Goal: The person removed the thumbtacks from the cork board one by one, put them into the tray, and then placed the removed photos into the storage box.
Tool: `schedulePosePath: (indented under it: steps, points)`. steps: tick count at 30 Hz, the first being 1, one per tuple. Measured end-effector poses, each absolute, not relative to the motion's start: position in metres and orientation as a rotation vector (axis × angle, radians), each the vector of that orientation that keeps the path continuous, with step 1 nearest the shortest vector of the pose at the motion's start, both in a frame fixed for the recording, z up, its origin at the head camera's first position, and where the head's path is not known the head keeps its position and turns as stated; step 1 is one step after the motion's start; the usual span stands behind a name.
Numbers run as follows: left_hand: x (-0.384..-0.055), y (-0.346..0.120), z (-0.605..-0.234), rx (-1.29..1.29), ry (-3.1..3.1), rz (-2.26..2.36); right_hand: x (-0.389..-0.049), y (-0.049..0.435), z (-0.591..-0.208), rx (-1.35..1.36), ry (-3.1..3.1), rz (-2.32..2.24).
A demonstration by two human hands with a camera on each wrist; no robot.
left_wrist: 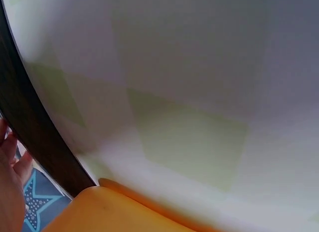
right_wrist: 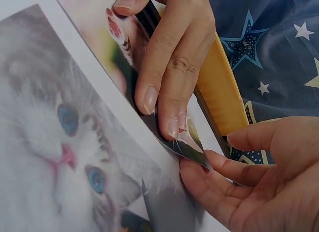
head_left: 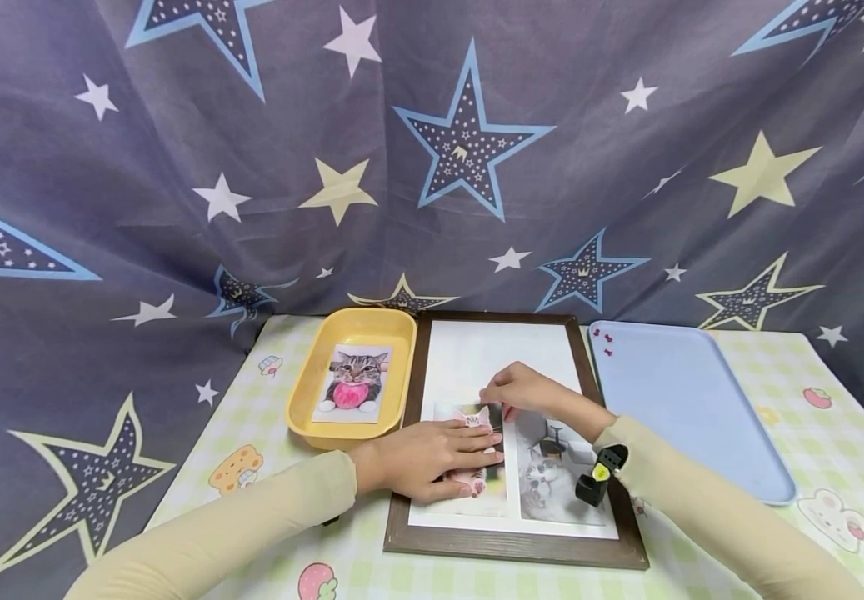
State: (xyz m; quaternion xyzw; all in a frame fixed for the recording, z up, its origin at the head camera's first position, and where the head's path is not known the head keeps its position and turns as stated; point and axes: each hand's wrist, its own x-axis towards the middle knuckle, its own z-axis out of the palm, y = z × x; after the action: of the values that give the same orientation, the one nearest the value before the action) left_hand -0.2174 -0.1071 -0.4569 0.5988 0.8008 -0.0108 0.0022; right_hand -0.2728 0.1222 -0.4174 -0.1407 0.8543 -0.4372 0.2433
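even soft light; left wrist view blurred, edges warped.

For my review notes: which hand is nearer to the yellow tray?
The left hand. It lies flat on the kitten photo just right of the yellow tray; the right hand pinches that photo's corner farther right, over the frame.

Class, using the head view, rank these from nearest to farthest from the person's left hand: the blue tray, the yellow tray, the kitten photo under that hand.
1. Kitten photo, under the left hand.
2. Yellow tray, just left of it.
3. Blue tray, far right, beyond the frame.
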Motion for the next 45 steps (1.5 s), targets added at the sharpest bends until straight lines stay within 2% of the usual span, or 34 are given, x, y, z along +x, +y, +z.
schedulePosePath:
  steps: [20,45]
  points:
    - [-0.215,-0.108,-0.460,1.879,2.519,-0.079,-0.269,0.135,-0.420,-0.228,2.129,-1.305]
    - [-0.214,-0.108,-0.460,1.905,2.538,-0.091,-0.268,0.140,-0.423,-0.222,2.053,-1.321]
